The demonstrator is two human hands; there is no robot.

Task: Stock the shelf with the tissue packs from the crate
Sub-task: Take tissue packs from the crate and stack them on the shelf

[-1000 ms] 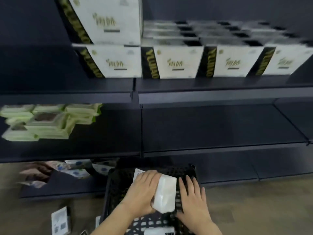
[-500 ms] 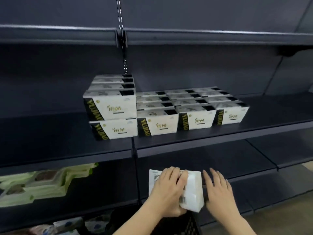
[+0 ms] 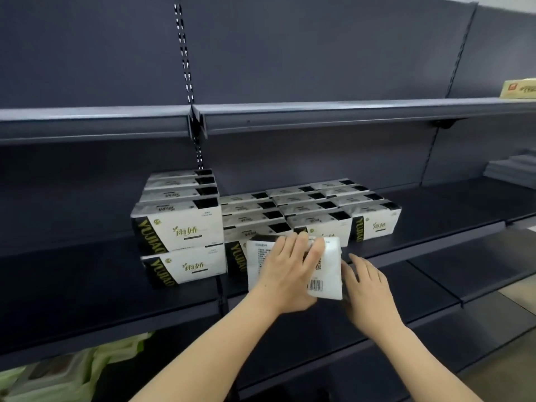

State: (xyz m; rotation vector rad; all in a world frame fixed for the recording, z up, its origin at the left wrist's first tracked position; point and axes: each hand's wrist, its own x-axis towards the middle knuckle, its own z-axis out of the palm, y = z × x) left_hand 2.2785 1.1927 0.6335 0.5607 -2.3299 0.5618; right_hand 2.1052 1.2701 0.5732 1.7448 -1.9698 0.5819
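My left hand (image 3: pixel 285 271) grips a white tissue pack (image 3: pixel 326 274) with a barcode facing me, held up in front of the dark shelf (image 3: pixel 87 274). My right hand (image 3: pixel 367 291) rests with straight fingers against the pack's right edge. Behind them, several white-and-black tissue packs (image 3: pixel 374 224) stand in rows on the shelf, with a two-high stack (image 3: pixel 179 227) at the left. The crate is out of view.
An upper shelf (image 3: pixel 319 114) spans the frame above the packs, with a yellow box (image 3: pixel 519 88) at its far right. Green packs (image 3: pixel 72 369) lie on the lower shelf at bottom left. Grey flat items (image 3: pixel 513 169) sit at the right.
Both hands have lifted the tissue pack from the crate up to the height of the stocked shelf. My view has tilted up, so the crate has dropped out of sight.
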